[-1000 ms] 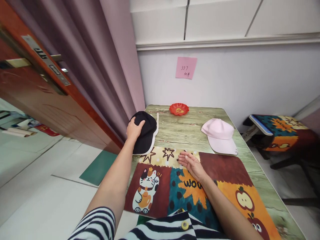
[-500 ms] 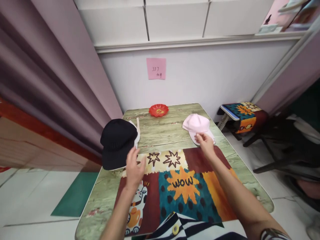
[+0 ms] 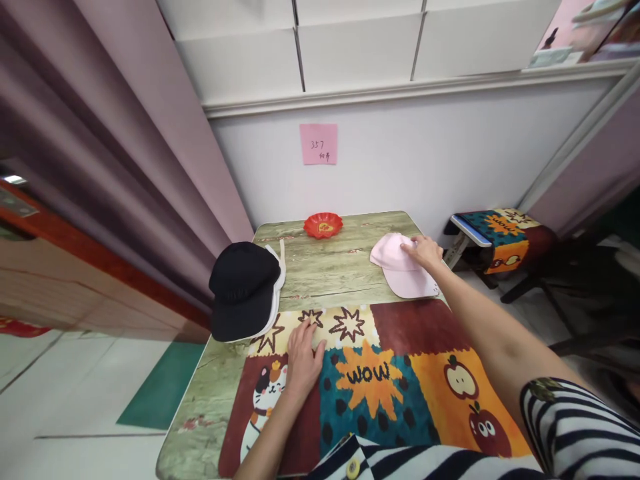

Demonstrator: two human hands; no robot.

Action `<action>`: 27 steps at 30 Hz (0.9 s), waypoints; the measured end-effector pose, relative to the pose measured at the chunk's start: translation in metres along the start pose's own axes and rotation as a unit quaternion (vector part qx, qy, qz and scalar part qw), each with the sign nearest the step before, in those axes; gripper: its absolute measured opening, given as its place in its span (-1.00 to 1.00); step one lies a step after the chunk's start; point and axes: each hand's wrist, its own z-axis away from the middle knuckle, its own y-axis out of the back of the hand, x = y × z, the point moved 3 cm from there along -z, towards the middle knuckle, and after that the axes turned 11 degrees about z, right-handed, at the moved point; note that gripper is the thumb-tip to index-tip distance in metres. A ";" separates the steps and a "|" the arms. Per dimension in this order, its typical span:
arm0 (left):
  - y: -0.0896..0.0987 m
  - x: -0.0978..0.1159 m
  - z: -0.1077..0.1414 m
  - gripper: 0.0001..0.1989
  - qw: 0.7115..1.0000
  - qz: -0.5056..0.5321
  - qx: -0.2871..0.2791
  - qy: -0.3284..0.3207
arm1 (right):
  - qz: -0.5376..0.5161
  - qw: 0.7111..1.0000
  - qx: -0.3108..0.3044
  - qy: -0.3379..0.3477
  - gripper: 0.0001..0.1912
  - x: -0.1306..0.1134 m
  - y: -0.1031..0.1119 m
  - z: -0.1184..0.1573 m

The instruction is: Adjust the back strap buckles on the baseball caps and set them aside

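Tabletop (image 3: 320,267): pink cap (image 3: 400,263) under half-curled right hand (image 3: 424,252), fingertips touching its crown, grip apparently loose.

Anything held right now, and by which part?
Right hand is on the crown of the pale pink fabric cap; whether it grips cannot be told. Left hand holds nothing.

Striped top (image 3: 435,461), dark and white bands; short right sleeve (image 3: 575,423); round yellow button (image 3: 353,468) in front.
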 end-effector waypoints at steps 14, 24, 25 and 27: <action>0.005 0.009 -0.012 -0.74 0.999 0.048 0.007 -0.010 | -0.046 0.994 0.085 0.054 -0.77 -0.020 0.062 0.036; -0.020 0.097 -0.075 -0.11 0.940 0.333 -0.055 0.053 | -0.353 0.914 0.188 0.070 -0.80 -0.061 0.011 0.158; -0.020 0.104 -0.080 -0.08 0.936 0.345 -0.052 0.052 | -0.352 0.916 0.182 0.057 -0.79 -0.065 -0.004 0.173; -0.017 0.116 -0.085 -0.13 0.931 0.355 -0.058 0.060 | -0.347 0.920 0.176 0.051 -0.75 -0.072 -0.032 0.199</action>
